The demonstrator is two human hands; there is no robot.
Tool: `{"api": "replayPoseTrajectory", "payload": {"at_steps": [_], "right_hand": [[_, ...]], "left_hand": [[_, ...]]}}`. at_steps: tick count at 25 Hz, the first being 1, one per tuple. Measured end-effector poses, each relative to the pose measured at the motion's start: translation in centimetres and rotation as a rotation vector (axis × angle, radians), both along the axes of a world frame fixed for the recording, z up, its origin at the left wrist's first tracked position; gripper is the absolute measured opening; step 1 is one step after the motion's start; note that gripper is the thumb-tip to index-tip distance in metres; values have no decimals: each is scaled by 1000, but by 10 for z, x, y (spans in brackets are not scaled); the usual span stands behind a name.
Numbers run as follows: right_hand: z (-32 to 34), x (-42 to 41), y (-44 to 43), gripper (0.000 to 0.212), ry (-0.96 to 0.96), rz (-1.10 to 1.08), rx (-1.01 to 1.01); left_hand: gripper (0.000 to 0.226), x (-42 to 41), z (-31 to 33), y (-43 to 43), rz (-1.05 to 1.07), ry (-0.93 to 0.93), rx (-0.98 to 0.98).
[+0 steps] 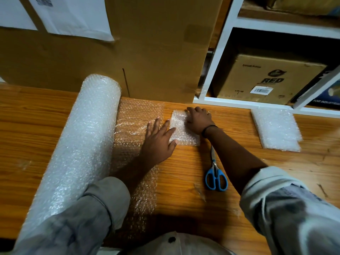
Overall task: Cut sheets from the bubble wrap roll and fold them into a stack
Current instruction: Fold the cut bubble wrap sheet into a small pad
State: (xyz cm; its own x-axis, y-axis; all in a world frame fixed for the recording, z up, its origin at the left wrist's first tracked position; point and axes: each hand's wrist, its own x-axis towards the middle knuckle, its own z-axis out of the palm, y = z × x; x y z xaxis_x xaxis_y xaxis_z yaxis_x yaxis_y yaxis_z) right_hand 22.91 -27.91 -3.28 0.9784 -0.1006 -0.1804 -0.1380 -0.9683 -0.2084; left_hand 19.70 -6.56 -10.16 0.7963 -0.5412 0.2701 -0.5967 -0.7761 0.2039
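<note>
Both hands lie open and flat on a folded bubble wrap sheet [184, 128] mid-tabletop [184, 172]: left hand [159, 139] on its near-left corner, right hand [198, 119] on its far edge. The stack [276, 128] lies well to the right, nearer the right hand; the bubble wrap roll [82, 140] lies left.

The bubble wrap roll [81, 144] lies on its side at the left, running near to far, a clear loose sheet [136, 162] unrolled flat beside it. A small folded sheet [181, 134] lies centre. A folded stack [276, 129] rests far right.
</note>
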Motion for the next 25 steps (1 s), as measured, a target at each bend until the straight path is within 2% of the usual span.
{"api": "replayPoseTrajectory", "payload": {"at_steps": [6,10,15,21,25], "right_hand": [[6,-9,-2,62,-175,-134,383],[11,-23,-14,49,-293,-278,485],[18,-45,-34,16,-350,-426,588],[27,-68,-50,19,-409,-477,585],[34,-81,-64,21,-497,-533,654]], "left_hand": [[56,-1,5,-7,19,24,-72],[56,-3,13,-16,78,57,-95],[59,-11,21,-33,95,131,-110],[61,-23,32,-55,79,200,-141],[52,-25,33,-72,54,238,-197]]}}
